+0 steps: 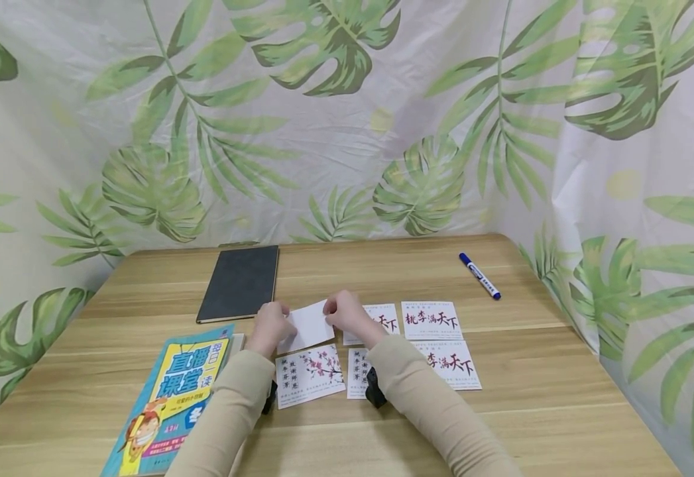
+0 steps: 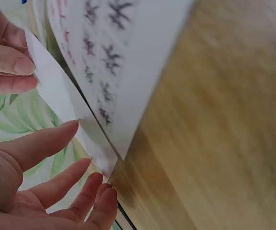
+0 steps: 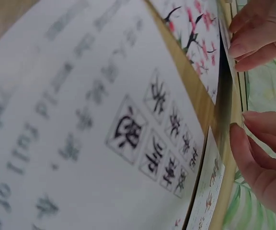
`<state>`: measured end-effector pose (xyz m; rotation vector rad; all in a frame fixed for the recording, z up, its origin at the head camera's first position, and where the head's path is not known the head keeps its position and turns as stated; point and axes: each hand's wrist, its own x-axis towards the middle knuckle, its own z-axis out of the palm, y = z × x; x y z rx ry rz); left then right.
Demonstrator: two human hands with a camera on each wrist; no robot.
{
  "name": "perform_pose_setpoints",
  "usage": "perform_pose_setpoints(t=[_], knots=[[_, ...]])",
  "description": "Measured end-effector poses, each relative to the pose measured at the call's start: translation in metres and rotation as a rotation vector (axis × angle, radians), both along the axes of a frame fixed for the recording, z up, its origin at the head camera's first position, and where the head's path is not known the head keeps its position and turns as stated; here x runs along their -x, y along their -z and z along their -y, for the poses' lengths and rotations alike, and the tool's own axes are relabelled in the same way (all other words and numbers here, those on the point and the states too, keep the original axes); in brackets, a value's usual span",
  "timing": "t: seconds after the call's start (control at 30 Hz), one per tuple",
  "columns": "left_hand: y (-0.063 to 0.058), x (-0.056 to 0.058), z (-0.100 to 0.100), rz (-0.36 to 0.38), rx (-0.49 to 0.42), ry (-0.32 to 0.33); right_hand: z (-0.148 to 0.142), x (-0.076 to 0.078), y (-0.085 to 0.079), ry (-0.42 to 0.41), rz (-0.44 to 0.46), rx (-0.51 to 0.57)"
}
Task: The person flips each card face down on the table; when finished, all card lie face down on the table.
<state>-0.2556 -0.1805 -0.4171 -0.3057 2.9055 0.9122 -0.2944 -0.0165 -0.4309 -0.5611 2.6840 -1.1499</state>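
A blank white card (image 1: 306, 327) is held at its two sides, close over the table. My left hand (image 1: 272, 326) pinches its left edge; in the left wrist view the thumb (image 2: 63, 132) lies on its face and the fingertips meet the edge. At the opposite edge, my right hand (image 1: 347, 314) pinches it between thumb and fingers. Just in front lies a card with pink blossoms (image 1: 313, 376), beside another card with black characters (image 1: 356, 381), partly hidden by the right wrist. A card with red characters (image 1: 385, 315) is partly covered by the right hand.
Two more red-lettered cards (image 1: 432, 322) (image 1: 457, 366) lie to the right. A dark notebook (image 1: 239, 281) sits behind the left hand, and colourful books (image 1: 182, 377) lie left of the left forearm. A blue-capped marker (image 1: 480, 276) rests at the back right, before a leaf-print curtain (image 1: 335, 132).
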Motion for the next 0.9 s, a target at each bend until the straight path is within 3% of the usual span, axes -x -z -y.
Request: perform_pose_setpoints(t=[0.07, 0.17, 0.5, 0.73, 0.9], knots=[[0.001, 0.0, 0.0, -0.003, 0.041, 0.002, 0.001, -0.001, 0.001, -0.023, -0.038, -0.07], [0.002, -0.001, 0.0, -0.012, 0.075, 0.01, 0.001, -0.002, 0.001, -0.04, -0.031, -0.093], [0.003, -0.002, 0.001, -0.033, 0.107, 0.037, 0.003, -0.006, 0.0, -0.114, -0.088, -0.181], [0.005, -0.002, 0.0, -0.086, 0.091, 0.033, -0.009, -0.007, -0.003, -0.175, -0.087, -0.161], [0.001, 0.006, -0.005, -0.171, 0.023, 0.118, -0.027, -0.003, -0.012, -0.208, -0.127, -0.1]])
